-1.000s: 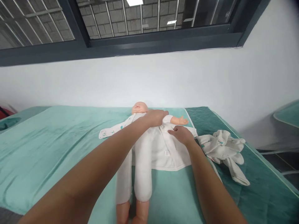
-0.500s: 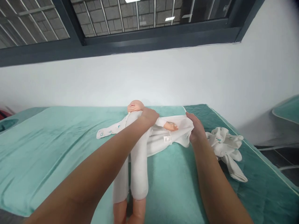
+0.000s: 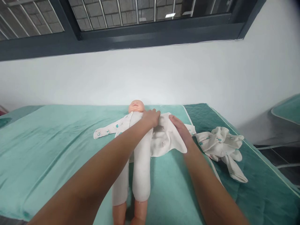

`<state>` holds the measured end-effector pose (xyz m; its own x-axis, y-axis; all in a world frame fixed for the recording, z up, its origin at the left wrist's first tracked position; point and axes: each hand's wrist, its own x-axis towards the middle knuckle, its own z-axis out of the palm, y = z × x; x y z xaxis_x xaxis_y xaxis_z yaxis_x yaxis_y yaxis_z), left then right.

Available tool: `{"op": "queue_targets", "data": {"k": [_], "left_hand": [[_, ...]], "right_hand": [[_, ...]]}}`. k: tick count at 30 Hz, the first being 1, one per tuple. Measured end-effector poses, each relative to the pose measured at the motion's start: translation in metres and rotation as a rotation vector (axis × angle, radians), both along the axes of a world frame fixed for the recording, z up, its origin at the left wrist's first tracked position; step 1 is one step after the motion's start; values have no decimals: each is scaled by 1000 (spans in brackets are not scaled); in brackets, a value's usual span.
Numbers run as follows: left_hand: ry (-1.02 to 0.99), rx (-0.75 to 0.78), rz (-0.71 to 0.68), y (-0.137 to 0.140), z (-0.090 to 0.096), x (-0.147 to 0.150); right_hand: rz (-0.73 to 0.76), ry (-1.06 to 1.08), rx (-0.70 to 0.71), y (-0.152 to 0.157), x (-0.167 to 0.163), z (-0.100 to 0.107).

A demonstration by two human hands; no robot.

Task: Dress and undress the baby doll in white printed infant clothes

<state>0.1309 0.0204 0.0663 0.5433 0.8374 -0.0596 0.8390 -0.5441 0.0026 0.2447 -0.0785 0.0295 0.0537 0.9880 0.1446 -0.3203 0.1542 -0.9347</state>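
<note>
A baby doll [image 3: 142,175] lies face up, its head towards the wall, in white clothing with bare lower legs. Under and beside it is an open white baby shirt [image 3: 167,142] with a small print; one printed sleeve stretches out on the left. At the doll's shoulder on the right, my left hand [image 3: 151,118] has its fingers curled on the shirt's edge. My right hand [image 3: 181,128] grips the shirt's right panel, which is lifted and folded towards the doll. The other sleeve's end shows beyond my right wrist. The doll's arm on that side is hidden.
A crumpled white printed baby garment [image 3: 221,143] lies on the right. Everything rests on a green padded cover [image 3: 58,150] against a white wall [image 3: 145,78]. A dark-framed window [image 3: 154,37] is above, and another green surface [image 3: 287,109] juts in at the right.
My right hand has moved left, carrying the shirt panel towards the doll. The doll's arm on that side is now covered, and a sleeve end has come into view. My left hand stays near the shoulder.
</note>
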Motion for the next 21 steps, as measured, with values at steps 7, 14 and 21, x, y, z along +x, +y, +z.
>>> {"op": "queue_targets", "data": {"k": [7,14,21], "left_hand": [[-557,-348,-281,9,24,-38],[-686,45,-57,5,27,-84],[-942,83,183,-15,8,-100]], "right_hand": [[305,142,28,-11,-22,1],[612,33,107,-24,-20,7],[433,-102,151,-24,-12,2]]}}
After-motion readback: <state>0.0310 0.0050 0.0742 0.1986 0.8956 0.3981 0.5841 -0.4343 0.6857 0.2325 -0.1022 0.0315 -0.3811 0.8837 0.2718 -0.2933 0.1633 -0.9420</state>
